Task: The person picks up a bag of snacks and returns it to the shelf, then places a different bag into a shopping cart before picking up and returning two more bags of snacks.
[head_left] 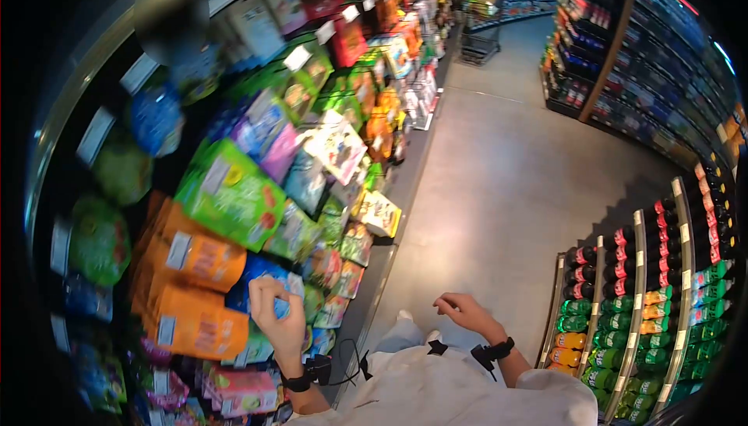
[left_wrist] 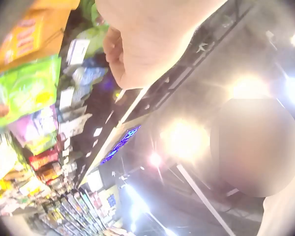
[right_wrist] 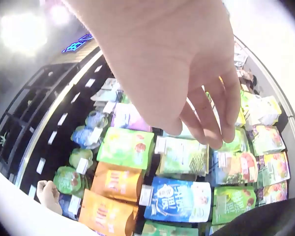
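My left hand [head_left: 279,318] is raised before the snack shelf, with its fingers curled in and nothing showing in its grasp. In the head view it overlaps a blue snack pouch [head_left: 257,274], with orange pouches [head_left: 204,325] just to its left. The right wrist view also catches this left hand [right_wrist: 49,195], knuckles bent. My right hand [head_left: 467,315] hangs over the aisle with relaxed fingers, holding nothing. Seen from its wrist, the right hand [right_wrist: 172,64] has its fingers extended, overlapping the hanging bags. A large green pouch [head_left: 231,192] hangs above the orange ones.
A rack of bottled drinks [head_left: 631,317] stands to the right of the aisle floor [head_left: 467,184]. Further up are a shopping cart [head_left: 479,48] and a tall drinks shelf [head_left: 580,44]. White price tags [head_left: 178,251] stick out before the bags.
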Demonstrator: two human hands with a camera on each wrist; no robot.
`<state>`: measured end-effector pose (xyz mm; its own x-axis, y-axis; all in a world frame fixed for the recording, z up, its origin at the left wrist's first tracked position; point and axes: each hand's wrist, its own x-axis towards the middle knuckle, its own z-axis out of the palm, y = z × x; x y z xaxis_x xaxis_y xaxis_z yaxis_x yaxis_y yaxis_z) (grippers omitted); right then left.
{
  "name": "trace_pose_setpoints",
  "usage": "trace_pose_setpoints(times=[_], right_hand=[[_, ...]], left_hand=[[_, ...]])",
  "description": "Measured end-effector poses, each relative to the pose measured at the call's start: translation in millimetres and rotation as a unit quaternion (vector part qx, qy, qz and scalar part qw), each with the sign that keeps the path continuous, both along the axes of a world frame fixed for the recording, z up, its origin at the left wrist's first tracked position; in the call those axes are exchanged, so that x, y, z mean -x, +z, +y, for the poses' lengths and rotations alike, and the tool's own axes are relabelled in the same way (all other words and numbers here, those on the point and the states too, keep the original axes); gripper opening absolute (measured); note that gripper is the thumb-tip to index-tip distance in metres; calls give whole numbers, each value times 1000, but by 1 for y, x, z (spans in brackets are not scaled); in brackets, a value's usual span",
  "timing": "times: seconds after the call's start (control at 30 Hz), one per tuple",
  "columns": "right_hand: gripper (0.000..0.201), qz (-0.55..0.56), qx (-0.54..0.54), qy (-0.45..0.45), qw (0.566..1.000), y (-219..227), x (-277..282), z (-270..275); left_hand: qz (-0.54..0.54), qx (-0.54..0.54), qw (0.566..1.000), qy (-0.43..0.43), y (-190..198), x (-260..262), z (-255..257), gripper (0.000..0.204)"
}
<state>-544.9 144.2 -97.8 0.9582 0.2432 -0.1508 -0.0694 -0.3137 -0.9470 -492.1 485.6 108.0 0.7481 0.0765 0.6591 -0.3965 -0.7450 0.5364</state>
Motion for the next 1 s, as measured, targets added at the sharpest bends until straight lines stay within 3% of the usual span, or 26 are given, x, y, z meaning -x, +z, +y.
trace_pose_setpoints(times=[0.1, 0.23, 0.33, 0.5, 0.6, 0.63, 0.67, 0.83, 1.0], right_hand=[[32, 27, 9, -25, 999, -5, -37, -37], [32, 26, 17, -48, 998, -24, -112, -87], [32, 29, 47, -50, 997, -25, -182, -133], [32, 53, 80, -108, 989, 16, -283, -219], [32, 43, 43, -178, 982, 24, -332, -268], [32, 43, 44, -200, 978, 21, -344, -285], [32, 43, 44, -223, 973, 18, -355, -302], [31, 88, -19, -314, 945, -20, -408, -391], [30, 80, -32, -384, 919, -48, -485, -510]], left_hand=[[27, -14, 996, -82, -17, -69, -48, 18], [128, 24, 987, -96, -30, -155, -103, 18], [102, 14, 988, -117, -62, -236, -124, 18], [154, 51, 978, -129, -78, -371, -189, 15], [116, 90, 967, -207, -89, -455, -258, 13], [178, 62, 960, -208, -82, -477, -286, 11], [158, 66, 950, -260, -82, -502, -316, 10], [282, 99, 856, -422, -102, -602, -465, 17], [342, 44, 801, -489, -133, -696, -610, 19]])
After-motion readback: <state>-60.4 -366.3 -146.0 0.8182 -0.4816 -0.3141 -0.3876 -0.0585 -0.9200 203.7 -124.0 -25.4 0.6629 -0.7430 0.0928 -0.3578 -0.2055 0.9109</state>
